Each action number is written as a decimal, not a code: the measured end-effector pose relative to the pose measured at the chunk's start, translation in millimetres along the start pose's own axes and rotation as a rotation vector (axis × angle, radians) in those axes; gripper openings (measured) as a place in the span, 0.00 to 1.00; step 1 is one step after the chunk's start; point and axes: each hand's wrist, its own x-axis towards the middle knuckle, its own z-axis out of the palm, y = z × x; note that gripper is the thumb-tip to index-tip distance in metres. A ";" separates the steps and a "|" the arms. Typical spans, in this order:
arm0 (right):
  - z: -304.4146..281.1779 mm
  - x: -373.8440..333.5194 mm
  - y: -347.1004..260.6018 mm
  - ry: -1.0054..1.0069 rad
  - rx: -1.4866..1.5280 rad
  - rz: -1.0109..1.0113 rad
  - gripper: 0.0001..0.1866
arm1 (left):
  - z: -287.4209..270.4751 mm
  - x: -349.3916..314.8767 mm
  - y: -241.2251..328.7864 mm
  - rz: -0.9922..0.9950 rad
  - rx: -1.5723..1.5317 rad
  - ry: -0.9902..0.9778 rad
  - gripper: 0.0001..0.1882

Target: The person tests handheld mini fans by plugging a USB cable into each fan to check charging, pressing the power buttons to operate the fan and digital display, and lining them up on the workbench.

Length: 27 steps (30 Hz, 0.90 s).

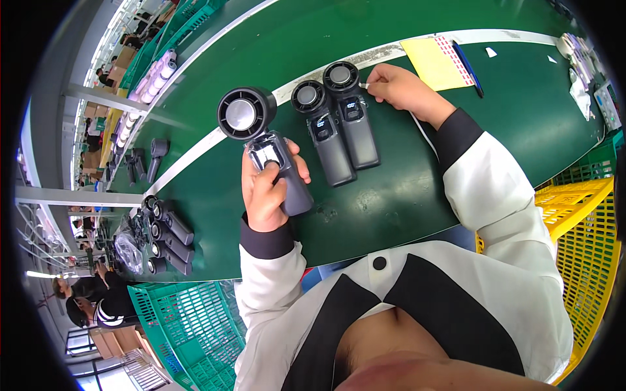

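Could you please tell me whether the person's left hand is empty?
No, the left hand is holding a dark handheld fan by its handle.

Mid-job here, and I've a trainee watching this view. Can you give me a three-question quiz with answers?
1. True or false: the right hand holds nothing.

2. How many dark grey handheld fans with round heads lie on the glossy green table between that hand and the left hand?

3. Which item lies along the right edge of the yellow rectangular paper pad?
A) a red pair of scissors
B) a slim dark blue pen
C) a silver metal spoon

Key:
1. False; it pinches a thin white cable.
2. Two.
3. B.
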 end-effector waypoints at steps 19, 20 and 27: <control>-14.9 0.2 -3.0 -0.111 0.279 0.241 0.10 | -7.5 -0.3 -3.5 -0.038 0.073 0.035 0.31; -14.6 -1.2 -4.9 -0.110 0.279 0.246 0.10 | -8.3 -0.4 -4.0 -0.043 0.070 0.036 0.31; -9.7 -14.4 -18.3 -0.208 0.058 0.277 0.10 | -11.3 0.7 -6.5 -0.076 -0.067 -0.025 0.31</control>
